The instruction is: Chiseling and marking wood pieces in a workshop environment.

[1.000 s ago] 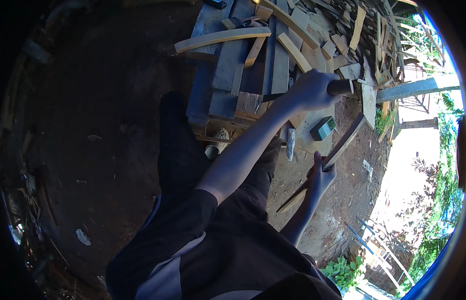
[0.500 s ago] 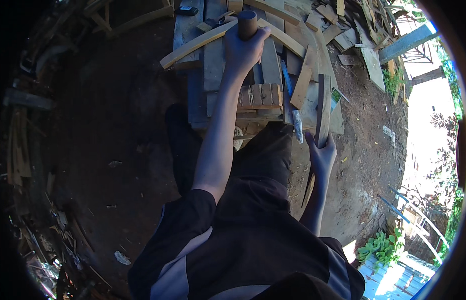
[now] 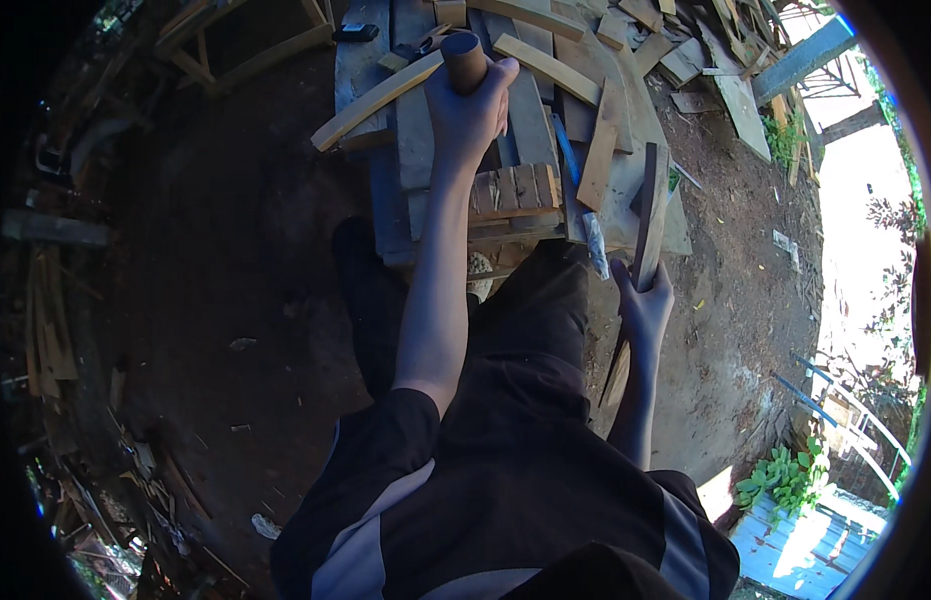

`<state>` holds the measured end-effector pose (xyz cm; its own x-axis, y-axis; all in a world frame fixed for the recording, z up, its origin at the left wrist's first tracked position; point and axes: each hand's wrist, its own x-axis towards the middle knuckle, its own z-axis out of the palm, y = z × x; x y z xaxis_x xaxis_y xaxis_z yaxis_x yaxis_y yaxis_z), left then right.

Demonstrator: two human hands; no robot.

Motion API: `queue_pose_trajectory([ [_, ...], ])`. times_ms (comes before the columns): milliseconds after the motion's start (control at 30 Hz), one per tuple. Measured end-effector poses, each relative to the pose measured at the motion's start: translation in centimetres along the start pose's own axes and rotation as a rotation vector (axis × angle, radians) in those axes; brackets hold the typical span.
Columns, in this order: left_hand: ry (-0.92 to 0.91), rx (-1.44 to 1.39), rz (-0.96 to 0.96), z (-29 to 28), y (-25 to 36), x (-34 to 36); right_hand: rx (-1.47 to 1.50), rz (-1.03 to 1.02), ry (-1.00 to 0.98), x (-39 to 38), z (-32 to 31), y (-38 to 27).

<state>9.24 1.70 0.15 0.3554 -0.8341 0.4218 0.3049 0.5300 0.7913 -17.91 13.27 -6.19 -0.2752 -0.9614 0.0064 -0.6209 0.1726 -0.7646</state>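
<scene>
The left hand (image 3: pixel 466 112) is wrapped around a round-ended wooden handle (image 3: pixel 463 62), the rest hidden beneath the fist; the right hand (image 3: pixel 646 300) is clamped on a curved wooden slat (image 3: pixel 651 212) that juts out beyond its grip. To handle the slat well, keep its upper end clear of the loose board (image 3: pixel 600 150) to its left

Looks like smooth, matt wood on the curved strip (image 3: pixel 653 215) at right of centre, and on the brown handle (image 3: pixel 465 66) at upper middle. Shows dull, weathered wood along the worktop (image 3: pixel 414 140) above centre, rougher and grooved on the block (image 3: pixel 516 192). Seems matt cloth on the dark shirt (image 3: pixel 526 450), lower middle.
</scene>
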Motion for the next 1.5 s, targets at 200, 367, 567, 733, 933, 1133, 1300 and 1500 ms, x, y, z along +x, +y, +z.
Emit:
queue_pose_trajectory([
  [200,0.010,-0.012,-0.023,-0.1,0.0,-0.3,0.409,-0.001,0.026,0.2,-1.4,-2.4],
  [367,0.013,-0.024,-0.009,0.1,0.1,-0.6,0.652,-0.175,0.126,0.6,-1.1,-3.1],
  [567,0.003,-0.020,-0.014,0.3,0.1,-0.6,0.696,-0.181,0.056,-0.1,1.8,-2.7],
  [733,0.001,-0.013,-0.015,0.0,0.0,-0.5,0.689,-0.172,0.062,-1.8,4.2,-1.4],
  [933,-0.030,0.036,-0.030,1.2,-0.9,-0.4,0.441,-0.164,0.013,-0.4,5.0,1.6],
  [1133,-0.054,0.047,-0.019,0.7,-0.9,-0.1,0.066,-0.692,0.170,8.7,-5.2,-12.2],
  [1300,-0.024,0.054,-0.021,0.9,-1.0,-0.3,-0.216,-1.193,0.068,12.3,-5.7,-19.3],
  [1500,0.006,0.063,-0.079,0.8,-1.2,-0.8,-0.323,-1.274,0.205,13.0,-6.2,-24.5],
])
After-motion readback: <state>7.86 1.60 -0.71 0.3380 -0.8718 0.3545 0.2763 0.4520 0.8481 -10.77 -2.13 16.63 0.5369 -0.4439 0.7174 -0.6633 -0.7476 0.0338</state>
